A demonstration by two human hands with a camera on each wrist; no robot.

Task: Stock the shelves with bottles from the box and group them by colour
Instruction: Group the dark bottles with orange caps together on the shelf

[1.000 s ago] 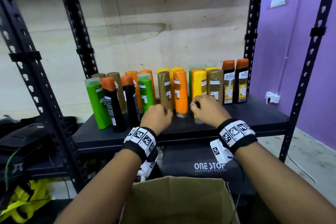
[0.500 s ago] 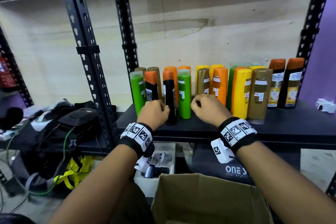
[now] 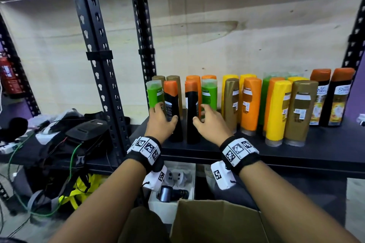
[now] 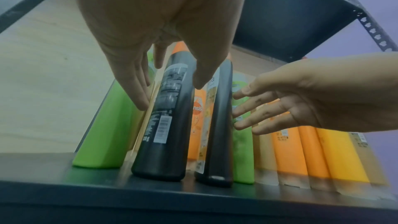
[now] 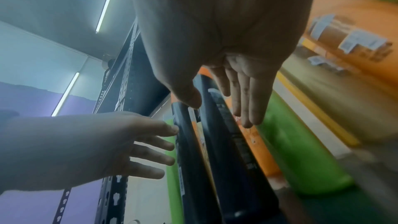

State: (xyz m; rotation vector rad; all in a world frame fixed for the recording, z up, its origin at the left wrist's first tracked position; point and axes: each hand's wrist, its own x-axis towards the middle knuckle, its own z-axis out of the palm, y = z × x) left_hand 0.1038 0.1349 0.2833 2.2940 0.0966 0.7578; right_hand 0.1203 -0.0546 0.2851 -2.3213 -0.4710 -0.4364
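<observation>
On the black shelf [image 3: 237,150] stands a mixed row of green, black, gold, orange and yellow bottles. My left hand [image 3: 166,113] straddles the left black bottle with the orange cap [image 3: 171,94]. Its thumb lies on the bottle's right and its straight fingers [image 4: 141,105] slip between that bottle [image 4: 165,134] and a green bottle [image 3: 155,94]. My right hand [image 3: 199,113] spreads around the second black bottle [image 3: 192,130], thumb on its left, fingers [image 5: 249,120] toward another green bottle [image 3: 209,94]. Neither hand grips. The cardboard box [image 3: 213,221] sits below.
Two more black bottles with orange caps [image 3: 320,100] stand at the row's right end. A black perforated post [image 3: 98,65] rises left of the shelf. Bags and cables [image 3: 79,138] crowd the lower left shelf. A white tray [image 3: 173,183] sits under the shelf.
Both hands were curled fists at the shelf's front edge. They have uncurled and reached forward around the two black bottles. The view has swung left.
</observation>
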